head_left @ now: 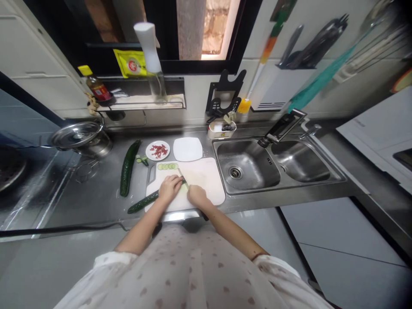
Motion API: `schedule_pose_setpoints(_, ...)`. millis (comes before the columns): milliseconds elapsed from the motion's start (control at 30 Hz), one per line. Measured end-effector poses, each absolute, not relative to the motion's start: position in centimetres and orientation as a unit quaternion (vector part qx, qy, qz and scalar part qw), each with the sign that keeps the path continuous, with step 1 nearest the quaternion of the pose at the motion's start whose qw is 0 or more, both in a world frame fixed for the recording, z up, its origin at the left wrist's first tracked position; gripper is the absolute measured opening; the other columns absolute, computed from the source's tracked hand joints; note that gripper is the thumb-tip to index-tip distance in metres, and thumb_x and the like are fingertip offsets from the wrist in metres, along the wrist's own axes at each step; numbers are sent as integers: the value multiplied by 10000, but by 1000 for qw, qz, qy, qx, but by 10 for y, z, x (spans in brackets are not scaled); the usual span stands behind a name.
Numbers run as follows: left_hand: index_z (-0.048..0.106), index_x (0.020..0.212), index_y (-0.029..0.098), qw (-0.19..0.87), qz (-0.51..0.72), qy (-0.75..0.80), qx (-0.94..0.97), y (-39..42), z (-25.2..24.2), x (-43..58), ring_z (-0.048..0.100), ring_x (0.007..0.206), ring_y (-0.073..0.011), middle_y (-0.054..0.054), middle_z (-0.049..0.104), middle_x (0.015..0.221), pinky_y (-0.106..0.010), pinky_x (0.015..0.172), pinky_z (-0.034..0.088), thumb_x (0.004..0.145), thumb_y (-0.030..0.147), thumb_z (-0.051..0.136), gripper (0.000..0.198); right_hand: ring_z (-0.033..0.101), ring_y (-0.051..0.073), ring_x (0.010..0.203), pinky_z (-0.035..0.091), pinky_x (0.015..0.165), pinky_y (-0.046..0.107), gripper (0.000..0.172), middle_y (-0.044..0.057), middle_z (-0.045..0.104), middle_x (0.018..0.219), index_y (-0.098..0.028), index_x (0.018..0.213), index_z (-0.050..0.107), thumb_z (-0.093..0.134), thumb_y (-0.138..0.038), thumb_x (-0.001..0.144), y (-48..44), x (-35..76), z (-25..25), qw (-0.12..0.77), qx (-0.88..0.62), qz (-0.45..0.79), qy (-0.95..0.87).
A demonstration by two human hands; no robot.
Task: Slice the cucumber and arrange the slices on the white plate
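Note:
On a white cutting board lies a dark green cucumber, its end sticking out past the board's left edge. My left hand is closed over the cucumber near its cut end. My right hand grips a knife whose blade points away from me, right beside my left fingers. A row of several thin cucumber slices lies along the board's far edge.
A whole cucumber and cut ends lie left of the board. Behind it are a small plate of red chopped bits and a white plate. A double sink is right, a lidded pot left.

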State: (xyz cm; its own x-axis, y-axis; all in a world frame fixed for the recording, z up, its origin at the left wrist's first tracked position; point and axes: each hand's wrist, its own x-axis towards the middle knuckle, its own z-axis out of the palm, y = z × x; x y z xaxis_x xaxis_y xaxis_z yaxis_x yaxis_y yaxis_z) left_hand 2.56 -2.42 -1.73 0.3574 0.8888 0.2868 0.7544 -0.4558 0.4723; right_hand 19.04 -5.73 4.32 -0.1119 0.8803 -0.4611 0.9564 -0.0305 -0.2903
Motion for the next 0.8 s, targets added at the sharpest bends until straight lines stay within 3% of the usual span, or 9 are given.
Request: schedule_pose_setpoints(800, 703, 1075, 255, 126, 277, 517, 800, -28, -10, 31, 550, 935, -192, -50, 652, 1021, -336, 836, 480, 929, 280, 522, 234, 650, 241, 1039, 467, 837, 304, 318, 180, 689, 1057, -118, 1105, 644, 384, -140, 923, -77, 197, 44, 103, 675, -267, 680)
